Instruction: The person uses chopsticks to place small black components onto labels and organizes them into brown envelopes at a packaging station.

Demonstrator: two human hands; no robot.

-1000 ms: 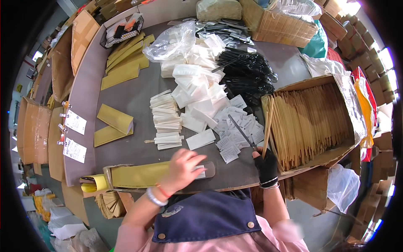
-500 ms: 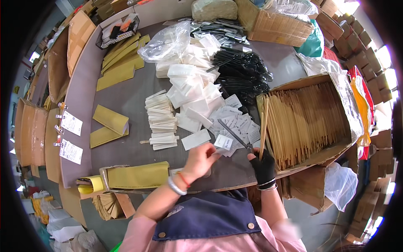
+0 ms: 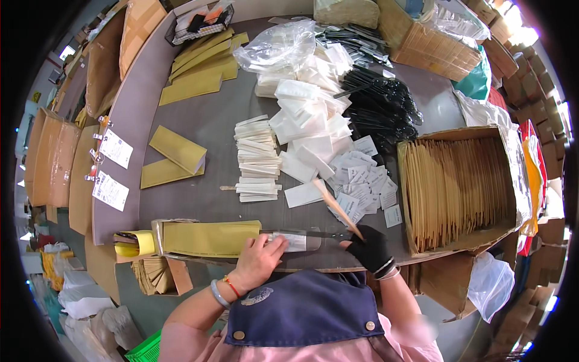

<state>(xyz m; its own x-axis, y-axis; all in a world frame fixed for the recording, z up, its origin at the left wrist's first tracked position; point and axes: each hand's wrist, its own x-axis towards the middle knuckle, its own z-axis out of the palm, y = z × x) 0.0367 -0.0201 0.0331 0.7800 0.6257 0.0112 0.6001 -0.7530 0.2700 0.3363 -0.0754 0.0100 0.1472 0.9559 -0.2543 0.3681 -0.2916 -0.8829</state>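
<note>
My left hand (image 3: 260,258), bare, lies at the table's near edge with its fingers pressed together on a whitish packet (image 3: 292,242) in clear film. My right hand (image 3: 370,249), in a black fingerless glove, is closed around a thin brown strip (image 3: 336,206) that slants up and leftward. A slim dark stick-like piece (image 3: 332,235) runs from the same hand toward the packet; its exact kind is unclear. Beyond the hands lies a heap of small printed sachets (image 3: 362,181). White folded packets (image 3: 310,120) are piled farther back, beside a neat stack of narrow ones (image 3: 256,160).
A carton (image 3: 407,199) at right is packed with upright brown strips. Black spoon-like utensils (image 3: 380,108) lie behind the sachets. Yellow-brown envelopes (image 3: 211,238) fill a tray by my left hand; more (image 3: 178,151) lie at left. A low partition (image 3: 129,102) borders the table.
My left hand has moved left and down onto the whitish packet. My right hand has lowered slightly; its brown strip now tilts left, and the dark piece lies nearly level. The view has shifted.
</note>
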